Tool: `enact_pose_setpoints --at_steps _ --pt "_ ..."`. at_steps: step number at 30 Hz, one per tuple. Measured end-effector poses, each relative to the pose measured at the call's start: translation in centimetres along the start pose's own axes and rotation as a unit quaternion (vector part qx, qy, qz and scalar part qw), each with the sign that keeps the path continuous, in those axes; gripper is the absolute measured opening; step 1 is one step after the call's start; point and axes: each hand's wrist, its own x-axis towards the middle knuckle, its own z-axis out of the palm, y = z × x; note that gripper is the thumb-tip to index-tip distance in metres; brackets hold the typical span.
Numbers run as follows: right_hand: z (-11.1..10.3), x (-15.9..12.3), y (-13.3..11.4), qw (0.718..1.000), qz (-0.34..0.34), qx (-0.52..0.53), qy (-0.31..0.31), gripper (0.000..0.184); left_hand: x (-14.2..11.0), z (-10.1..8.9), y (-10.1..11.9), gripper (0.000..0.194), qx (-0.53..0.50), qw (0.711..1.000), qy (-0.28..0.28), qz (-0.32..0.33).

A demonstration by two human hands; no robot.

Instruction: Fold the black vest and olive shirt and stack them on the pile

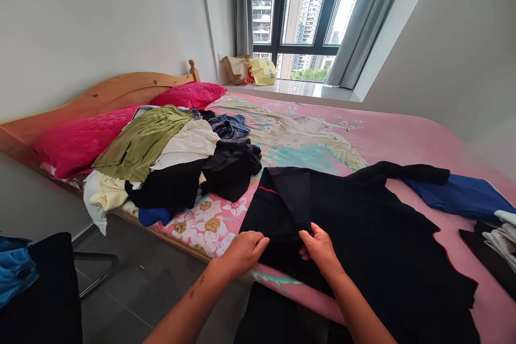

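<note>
A black long-sleeved top point(350, 215) with thin red trim is spread across the near side of the bed. One of its sleeves stretches out toward the right, and its left part is folded over on itself. My left hand point(245, 250) pinches the near left edge of the fabric. Close by on the right, my right hand point(318, 247) grips the edge of the folded-over part between thumb and fingers. Part of the top's near side is hidden behind my right forearm.
A heap of clothes with an olive garment point(141, 140) lies left on the pink bedsheet point(395, 129), by red pillows point(88, 140). Folded blue clothing point(463, 193) and dark and white clothes point(492, 252) lie right. A chair point(97, 263) holding clothes stands at lower left.
</note>
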Motion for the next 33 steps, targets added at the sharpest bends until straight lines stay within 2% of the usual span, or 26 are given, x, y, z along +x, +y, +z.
enact_pose_setpoints --at_steps 3,5,7,9,11,14,17,19,21,23,24,26,28,30,33 --pt "-0.6 -2.2 2.1 0.998 -0.002 0.067 0.015 0.023 0.8 -0.7 -1.5 0.027 -0.039 0.998 0.023 -0.043" --pt "-0.4 -3.5 2.5 0.993 -0.02 0.111 0.02 0.022 1.5 -0.8 -2.0 0.022 -0.025 0.998 0.024 -0.054" --pt "-0.1 -4.5 2.3 0.987 -0.041 0.15 0.03 0.022 2.3 -0.7 -2.1 0.036 0.015 0.998 0.019 -0.053" --pt "0.2 -5.3 2.0 0.981 -0.054 0.179 0.047 0.024 3.0 -0.4 -2.0 0.061 0.042 0.997 0.028 -0.053" --pt "0.4 -5.8 2.0 0.977 -0.046 0.198 0.059 0.026 3.8 0.0 -1.8 0.074 0.045 0.995 0.044 -0.082" --pt "0.9 -5.9 2.8 0.97 -0.01 0.233 0.062 0.031 5.0 0.4 -1.9 0.06 0.024 0.986 0.053 -0.159" --pt "1.1 -5.5 4.0 0.963 0.016 0.262 0.059 0.035 6.0 0.6 -2.5 0.035 0.006 0.981 0.056 -0.183" --pt "0.6 -5.5 4.2 0.97 0.027 0.23 0.074 0.039 6.3 0.6 -3.0 0.019 0.001 0.984 0.051 -0.172" --pt "-0.3 -5.8 3.6 0.981 -0.001 0.147 0.13 0.045 6.4 0.5 -3.3 0.01 0.002 0.986 0.047 -0.162" --pt "-1.3 -6.3 1.7 0.974 -0.088 0.046 0.203 0.048 6.5 0.3 -3.2 0.014 0.009 0.987 0.044 -0.153" --pt "-1.7 -6.4 0.4 0.964 -0.15 0.002 0.218 0.044 6.7 0.3 -3.0 0.019 0.014 0.988 0.042 -0.149" --pt "-1.9 -6.2 -2.6 0.943 -0.278 -0.074 0.17 0.031 7.1 0.3 -2.3 0.031 0.027 0.988 0.041 -0.145" --pt "-1.2 -5.0 -5.1 0.917 -0.367 -0.15 0.054 0.024 7.7 0.5 -1.5 0.035 0.044 0.987 0.043 -0.147" --pt "-0.2 -3.3 -6.3 0.889 -0.38 -0.252 -0.046 0.027 8.2 1.0 -1.0 0.033 0.061 0.985 0.054 -0.152" --pt "0.5 -1.4 -5.5 0.84 -0.317 -0.426 -0.114 0.022 8.4 1.8 -1.0 0.03 0.083 0.98 0.074 -0.164"
